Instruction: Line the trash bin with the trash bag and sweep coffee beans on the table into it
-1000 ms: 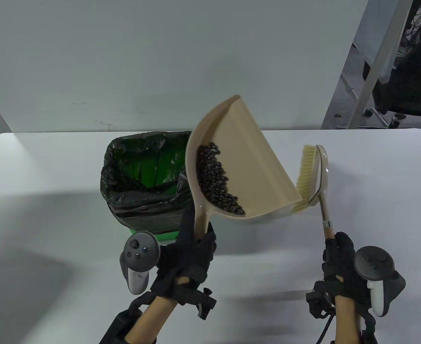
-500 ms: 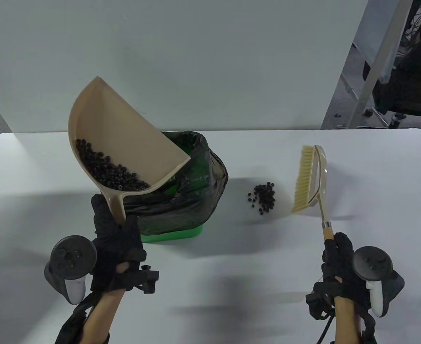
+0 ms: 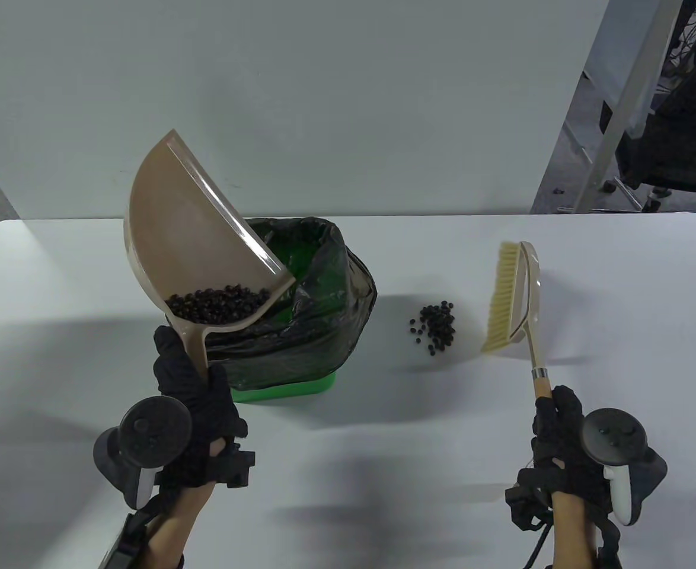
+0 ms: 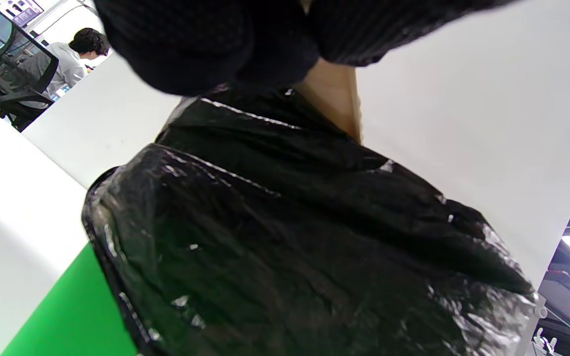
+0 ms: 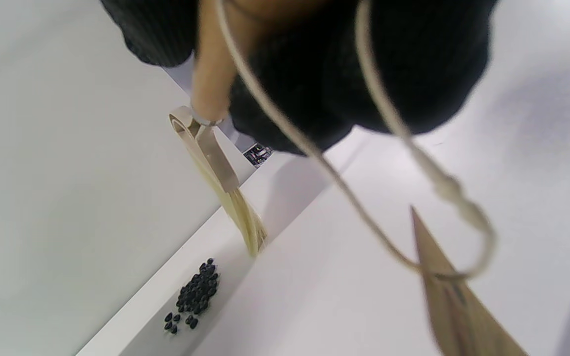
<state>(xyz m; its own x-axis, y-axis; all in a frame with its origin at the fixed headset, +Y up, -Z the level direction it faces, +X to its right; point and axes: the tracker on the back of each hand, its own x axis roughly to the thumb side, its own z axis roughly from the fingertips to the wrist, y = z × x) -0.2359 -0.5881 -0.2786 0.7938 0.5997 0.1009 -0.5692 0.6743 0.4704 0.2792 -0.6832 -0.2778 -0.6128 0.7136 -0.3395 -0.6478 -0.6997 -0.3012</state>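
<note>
My left hand (image 3: 197, 409) grips the handle of a beige dustpan (image 3: 188, 249), raised and tilted over the left rim of the green trash bin (image 3: 291, 388) lined with a black bag (image 3: 324, 308). Several coffee beans (image 3: 217, 303) lie pooled in the pan's lower corner by the handle. My right hand (image 3: 558, 438) grips the wooden handle of a brush (image 3: 517, 296), its pale bristles standing on the table. A small pile of beans (image 3: 434, 325) lies on the table left of the bristles. The left wrist view shows the bag (image 4: 290, 247) close up; the right wrist view shows the brush (image 5: 220, 173) and the pile of beans (image 5: 193, 296).
The white table (image 3: 383, 474) ends at a white wall panel (image 3: 324, 106) behind the bin. Chair legs and a metal frame (image 3: 626, 118) stand beyond the back right corner. A person (image 4: 74, 57) sits far off in the left wrist view.
My left hand carried the dustpan from right of the bin to its left side and tipped it steeper. The beans slid down toward the handle corner. The brush stayed put.
</note>
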